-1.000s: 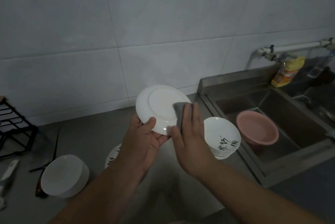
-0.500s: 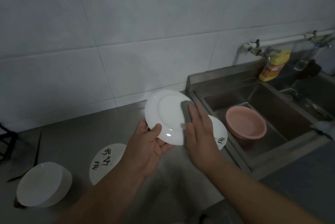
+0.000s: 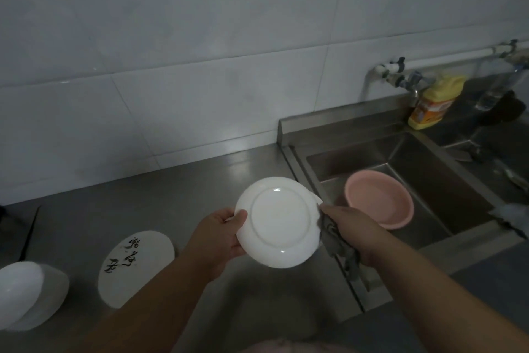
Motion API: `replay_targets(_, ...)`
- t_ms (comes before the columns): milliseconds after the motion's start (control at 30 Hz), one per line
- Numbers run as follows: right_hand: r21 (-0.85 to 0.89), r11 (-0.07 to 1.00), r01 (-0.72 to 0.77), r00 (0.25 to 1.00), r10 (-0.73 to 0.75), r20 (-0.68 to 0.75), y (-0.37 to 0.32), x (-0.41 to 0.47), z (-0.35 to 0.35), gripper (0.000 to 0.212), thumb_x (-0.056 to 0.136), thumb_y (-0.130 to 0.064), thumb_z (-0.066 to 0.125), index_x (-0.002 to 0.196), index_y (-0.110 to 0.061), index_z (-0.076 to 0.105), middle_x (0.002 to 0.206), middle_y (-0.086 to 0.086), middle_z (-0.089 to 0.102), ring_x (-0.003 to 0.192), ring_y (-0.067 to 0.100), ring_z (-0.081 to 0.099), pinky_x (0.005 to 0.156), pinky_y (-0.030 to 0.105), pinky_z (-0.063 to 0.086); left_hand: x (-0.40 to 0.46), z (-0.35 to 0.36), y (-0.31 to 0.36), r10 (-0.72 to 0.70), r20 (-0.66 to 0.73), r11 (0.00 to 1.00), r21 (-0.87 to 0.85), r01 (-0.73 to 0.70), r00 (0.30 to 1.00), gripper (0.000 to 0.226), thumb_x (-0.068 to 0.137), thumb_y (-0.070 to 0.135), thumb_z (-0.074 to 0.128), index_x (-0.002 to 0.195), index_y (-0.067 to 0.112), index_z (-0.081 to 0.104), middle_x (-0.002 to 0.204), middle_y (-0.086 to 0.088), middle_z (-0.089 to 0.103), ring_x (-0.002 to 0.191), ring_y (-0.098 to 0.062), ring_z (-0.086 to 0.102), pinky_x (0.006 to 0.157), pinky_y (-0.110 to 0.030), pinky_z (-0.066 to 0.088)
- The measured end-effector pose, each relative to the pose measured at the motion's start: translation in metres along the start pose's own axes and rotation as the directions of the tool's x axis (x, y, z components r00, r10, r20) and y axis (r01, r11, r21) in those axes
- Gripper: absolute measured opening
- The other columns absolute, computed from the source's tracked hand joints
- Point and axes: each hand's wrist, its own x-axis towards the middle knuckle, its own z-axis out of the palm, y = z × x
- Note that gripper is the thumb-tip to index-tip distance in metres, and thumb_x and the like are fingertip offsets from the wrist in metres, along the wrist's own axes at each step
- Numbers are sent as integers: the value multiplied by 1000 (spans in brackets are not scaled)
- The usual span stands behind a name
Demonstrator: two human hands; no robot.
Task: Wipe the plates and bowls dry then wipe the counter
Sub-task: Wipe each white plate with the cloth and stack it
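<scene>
Holding a white plate (image 3: 279, 221) up above the steel counter (image 3: 177, 195), underside facing the camera, foot ring showing. Gripping its left rim with the left hand (image 3: 221, 234), thumb curled over the edge, fingers behind. Pinching its right rim with the right hand (image 3: 350, 226) through a grey cloth (image 3: 336, 241), the cloth bunching in the curled fingers and hanging down below the palm. Peeking out just behind the plate's right edge, a sliver of other white plates (image 3: 317, 198), too hidden to count. Lying flat on the counter to the lower left, a white plate with black brush characters (image 3: 136, 268). Sitting at the far left edge, white bowls (image 3: 28, 295) stacked upside down. Resting in the steel sink (image 3: 429, 158) to the right, a pink plastic basin (image 3: 379, 202). Standing on the sink's back ledge under the tap (image 3: 400, 81), a yellow detergent bottle (image 3: 435, 103).
</scene>
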Motion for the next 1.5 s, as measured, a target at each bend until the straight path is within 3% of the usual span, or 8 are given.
replay_targets(167,28,996,-87,996,86,35,23,30,-26,72,82,-78,51,113,-18,76,102,4,79,100,25,74,103,47,54,23,42,-21,116,-182,975,207,-78,976,11,100,23,64,94,19,72,99,-9,75,91,-32,73,73,-49,64)
replay_targets(300,112,988,-106,992,98,74,20,47,-43,65,101,-66,41,100,-12,76,87,10,79,85,27,74,88,40,58,42,65,-36,117,-223,980,185,-75,968,38,107,41,46,90,17,70,95,-2,72,96,-21,65,93,-39,53)
replay_targets(400,64,998,-13,994,6,106,19,54,-49,48,104,-47,48,76,-14,70,69,14,70,58,25,63,60,33,51,48,77,-46,101,-200,986,150,-71,975,52,109,44,36,79,16,67,93,-6,66,90,-15,61,95,-39,46)
replay_targets(533,-94,989,112,984,-98,148,36,69,-53,3,96,-19,64,97,-17,62,66,10,63,48,22,57,45,28,46,58,79,-58,162,-177,911,404,-78,971,28,107,28,43,110,15,68,103,-6,72,94,-24,70,92,-46,58)
replay_targets(667,-266,943,200,974,-161,162,51,88,-53,45,88,-16,70,127,-32,54,99,3,72,68,17,67,59,24,49,68,74,-64,165,-142,686,728,-11,976,22,101,21,53,121,20,62,100,-7,73,81,-21,71,73,-32,57)
replay_targets(833,-379,889,257,961,-194,197,62,106,-50,28,86,-18,71,96,-44,67,84,-13,73,74,7,68,63,21,49,77,74,-77,209,-156,552,833,15,965,40,99,27,58,138,18,54,112,-7,70,103,-25,65,91,-33,50)
replay_targets(1000,-407,866,292,954,-230,194,63,115,-45,40,84,-21,69,120,-38,65,101,-12,74,95,11,70,84,28,55,84,76,-85,258,-148,439,898,20,955,48,99,34,55,145,22,44,118,-6,68,110,-27,63,93,-37,50)
replay_targets(1500,-525,780,341,940,-274,204,62,126,-41,53,88,-27,70,139,-31,56,117,2,74,108,26,68,88,32,53,101,70,-99,310,-179,360,931,59,934,49,100,42,50,145,26,37,121,-7,67,109,-30,64,91,-41,52)
